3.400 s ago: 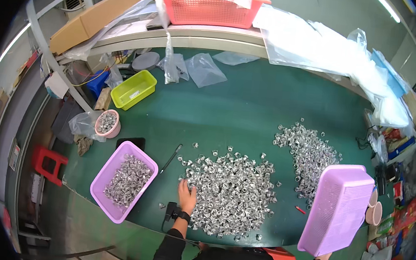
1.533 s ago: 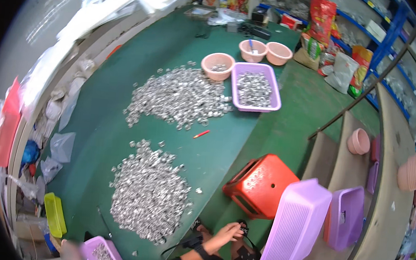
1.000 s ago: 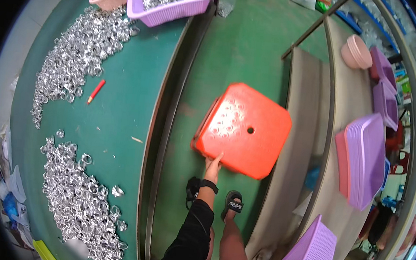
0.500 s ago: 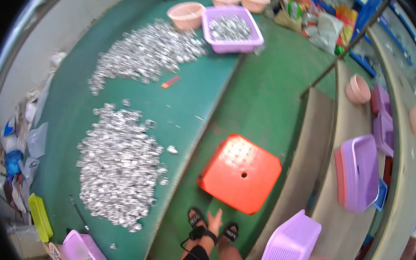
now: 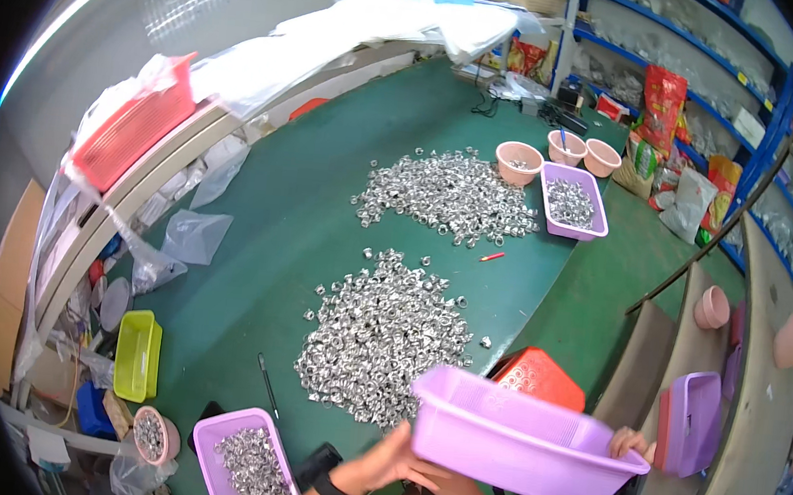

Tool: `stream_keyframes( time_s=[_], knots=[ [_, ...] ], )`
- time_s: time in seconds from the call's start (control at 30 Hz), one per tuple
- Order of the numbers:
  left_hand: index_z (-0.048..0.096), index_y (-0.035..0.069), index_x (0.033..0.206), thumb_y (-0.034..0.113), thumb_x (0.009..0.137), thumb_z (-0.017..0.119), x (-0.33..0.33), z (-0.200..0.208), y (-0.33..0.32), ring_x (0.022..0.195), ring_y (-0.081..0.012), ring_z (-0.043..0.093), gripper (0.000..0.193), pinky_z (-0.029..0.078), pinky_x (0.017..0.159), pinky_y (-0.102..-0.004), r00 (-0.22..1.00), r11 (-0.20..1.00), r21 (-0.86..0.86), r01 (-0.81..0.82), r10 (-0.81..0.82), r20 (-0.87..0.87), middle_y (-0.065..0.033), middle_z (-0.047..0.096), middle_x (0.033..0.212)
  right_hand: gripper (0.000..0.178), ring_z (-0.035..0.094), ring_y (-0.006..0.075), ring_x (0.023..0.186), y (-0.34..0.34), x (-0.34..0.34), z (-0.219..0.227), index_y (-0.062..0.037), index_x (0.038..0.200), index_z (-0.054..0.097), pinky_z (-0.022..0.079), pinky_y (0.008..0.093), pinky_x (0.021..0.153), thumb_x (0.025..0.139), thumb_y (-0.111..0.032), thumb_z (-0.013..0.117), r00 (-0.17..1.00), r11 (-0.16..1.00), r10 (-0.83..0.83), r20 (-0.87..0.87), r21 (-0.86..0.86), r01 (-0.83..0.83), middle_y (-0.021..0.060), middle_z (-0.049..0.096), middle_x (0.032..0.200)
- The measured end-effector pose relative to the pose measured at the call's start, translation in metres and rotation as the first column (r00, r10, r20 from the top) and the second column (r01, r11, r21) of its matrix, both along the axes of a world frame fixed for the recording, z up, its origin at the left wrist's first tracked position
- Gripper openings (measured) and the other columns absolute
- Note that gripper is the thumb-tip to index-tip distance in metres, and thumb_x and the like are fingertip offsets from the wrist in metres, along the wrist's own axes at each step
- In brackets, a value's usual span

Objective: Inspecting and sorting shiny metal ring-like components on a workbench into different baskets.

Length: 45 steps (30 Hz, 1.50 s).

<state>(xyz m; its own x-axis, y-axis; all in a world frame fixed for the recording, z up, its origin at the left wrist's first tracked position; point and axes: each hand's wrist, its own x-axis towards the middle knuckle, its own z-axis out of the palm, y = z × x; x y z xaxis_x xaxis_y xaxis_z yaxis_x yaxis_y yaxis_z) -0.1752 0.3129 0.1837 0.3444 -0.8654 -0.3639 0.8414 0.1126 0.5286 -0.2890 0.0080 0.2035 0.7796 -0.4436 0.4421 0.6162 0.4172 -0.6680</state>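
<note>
A purple plastic basin (image 5: 511, 446) is held up in front of me, its long side across the table's edge. My right hand (image 5: 630, 444) is closed on the rim at its right end. My left hand (image 5: 389, 459), a dark band on its wrist, is at the basin's lower left with thumb and fingers apart; whether it touches the wall is unclear. Just beyond lies a big pile of small silver metal rings (image 5: 384, 336) on the green table (image 5: 270, 236). A second purple basin (image 5: 203, 443), part full of small metal pieces, is left of my left hand.
Another ring pile (image 5: 448, 195) lies farther back, near a filled purple basin (image 5: 571, 233) and pink bowls (image 5: 602, 158). A red stool (image 5: 543, 378) stands right of the table. A yellow-green tray (image 5: 137, 357) sits at left; purple basins (image 5: 694, 420) rest on the bench at right.
My view has swung up and left from the floor and stool to the table. A purple basin is now in my right hand, and my left hand is beside it.
</note>
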Motion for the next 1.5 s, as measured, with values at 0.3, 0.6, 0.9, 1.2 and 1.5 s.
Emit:
stream_keyframes(
  time_s=[0.3,0.6,0.9,1.2,1.5],
  knots=[
    [0.032,0.001,0.120,0.045,0.080,0.038,0.027,0.049,0.100,0.105,-0.0247,0.043,0.059,0.034,0.089,-0.0355,0.731,0.708,-0.210,-0.674,0.680,-0.055,-0.0153,0.041,0.116,0.032,0.039,0.0131,0.043,0.030,0.108,0.084,-0.0075,0.049,0.041,0.029,0.0276,0.052,0.074,-0.029,0.038,0.949,0.520,0.198,0.243,-0.847,0.109,0.0018,0.044,0.048],
    [0.046,-0.004,0.102,0.033,0.069,0.044,-0.037,-0.039,0.135,0.084,-0.0246,0.052,0.049,0.043,0.074,-0.0333,0.174,0.078,0.209,-0.975,0.851,0.495,-0.0141,0.052,0.097,0.025,0.043,0.0187,0.081,0.037,0.170,0.024,-0.0080,0.073,0.048,0.028,0.0376,0.083,0.076,-0.033,0.046,0.991,0.818,-0.022,-0.128,-0.572,-0.056,0.0056,0.050,0.078],
    [0.038,0.001,0.114,0.035,0.070,0.045,-0.015,-0.045,0.151,0.102,-0.0283,0.042,0.056,0.034,0.085,-0.0412,-0.289,-0.244,-0.164,-0.956,0.884,0.368,-0.0145,0.044,0.111,0.076,0.036,0.0325,0.108,-0.153,0.158,-0.344,-0.0045,0.118,0.034,0.030,0.0391,0.091,0.058,-0.041,0.066,0.289,0.380,-0.757,-0.586,-0.754,-0.535,0.0207,0.041,0.113],
    [0.051,-0.003,0.092,0.033,0.061,0.044,0.034,-0.055,0.100,0.099,-0.0310,0.042,0.048,0.030,0.086,-0.0416,-0.447,-0.573,-0.027,-0.819,0.608,0.656,-0.0197,0.048,0.100,0.082,0.045,0.0338,0.091,-0.129,0.178,-0.383,-0.0059,0.113,0.036,0.038,0.0417,0.072,0.046,-0.041,0.070,0.245,0.039,-0.861,-0.445,-0.538,-0.842,0.0218,0.041,0.108],
    [0.048,0.002,0.099,0.038,0.065,0.044,0.015,-0.093,0.126,0.103,-0.0280,0.039,0.050,0.028,0.088,-0.0392,0.000,-0.681,0.010,-0.732,0.014,1.000,-0.0167,0.046,0.106,0.037,0.054,0.0255,0.082,-0.176,0.189,-0.372,-0.0052,0.106,0.044,0.044,0.0358,0.068,0.076,-0.025,0.053,0.384,0.997,0.075,-0.920,0.074,-0.020,0.0153,0.054,0.093]
  ],
)
